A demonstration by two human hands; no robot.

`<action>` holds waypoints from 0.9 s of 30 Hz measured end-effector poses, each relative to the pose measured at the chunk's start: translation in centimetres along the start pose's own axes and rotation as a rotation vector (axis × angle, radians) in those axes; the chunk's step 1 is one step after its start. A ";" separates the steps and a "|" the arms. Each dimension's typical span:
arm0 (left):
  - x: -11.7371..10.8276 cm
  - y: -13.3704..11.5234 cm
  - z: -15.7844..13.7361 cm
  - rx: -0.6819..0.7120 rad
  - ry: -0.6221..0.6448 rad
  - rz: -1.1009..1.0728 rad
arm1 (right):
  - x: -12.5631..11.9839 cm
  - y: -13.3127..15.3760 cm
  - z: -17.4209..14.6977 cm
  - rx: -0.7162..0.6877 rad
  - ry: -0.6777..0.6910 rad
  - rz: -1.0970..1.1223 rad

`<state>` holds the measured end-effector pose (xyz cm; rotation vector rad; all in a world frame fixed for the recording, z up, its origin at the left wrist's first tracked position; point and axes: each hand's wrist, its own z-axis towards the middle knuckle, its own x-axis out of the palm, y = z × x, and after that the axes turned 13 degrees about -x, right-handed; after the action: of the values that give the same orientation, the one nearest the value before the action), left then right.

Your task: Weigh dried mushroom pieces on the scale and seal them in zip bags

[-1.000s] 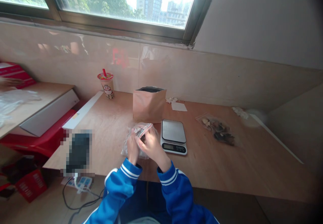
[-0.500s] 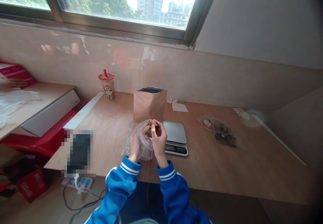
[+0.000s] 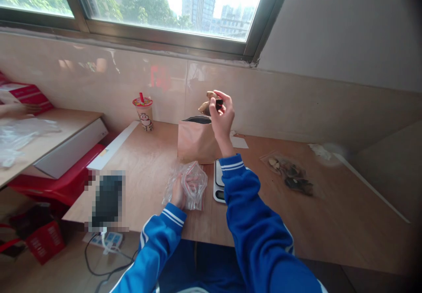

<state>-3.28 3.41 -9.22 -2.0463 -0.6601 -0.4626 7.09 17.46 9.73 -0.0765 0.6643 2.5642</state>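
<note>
My right hand (image 3: 223,110) is raised over the mouth of a standing brown paper pouch (image 3: 196,143). Its fingers close around several brown and dark dried pieces (image 3: 205,108), whose exact kind I cannot make out. Low on the table, my left hand (image 3: 178,194) grips a clear zip-lock bag (image 3: 194,187), its top open and facing up, with other clear plastic bunched beside it. A white kitchen scale (image 3: 219,181) with a metal plate stands right of the bag, partly covered by my right sleeve.
At the right lies a clear bag of dried pieces (image 3: 290,174). A lidded drink cup (image 3: 144,115) stands at the back left; a blurred-out dark object (image 3: 108,200) sits near the left edge. Another person's hand (image 3: 20,109) shows at the neighbouring table. A power strip (image 3: 107,241) lies below.
My right hand has left the zip-lock bag and risen forward above the paper pouch, carrying the dried pieces out. My left hand stays on the bag, which now looks emptied.
</note>
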 end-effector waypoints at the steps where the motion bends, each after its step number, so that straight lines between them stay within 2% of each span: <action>1: 0.1 0.0 0.0 -0.001 0.002 -0.005 | 0.6 -0.3 0.9 -0.070 0.067 -0.048; 3: 0.1 0.0 -0.1 0.000 0.004 -0.022 | 1.5 -0.9 1.2 -0.163 0.206 -0.090; 6: 0.1 -0.1 -0.2 -0.011 0.009 -0.033 | 2.1 -1.4 -0.1 -0.207 0.374 -0.082; 13: 0.2 -0.1 -0.3 -0.029 0.002 -0.034 | 0.7 -0.8 -1.6 -0.231 0.567 -0.125; 27: 0.3 -0.3 -0.4 -0.031 -0.018 -0.043 | -0.6 -1.1 -2.8 -0.274 0.589 -0.033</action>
<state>-3.19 3.27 -8.65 -2.0707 -0.7132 -0.4826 7.97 16.74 6.85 -0.9507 0.4943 2.5827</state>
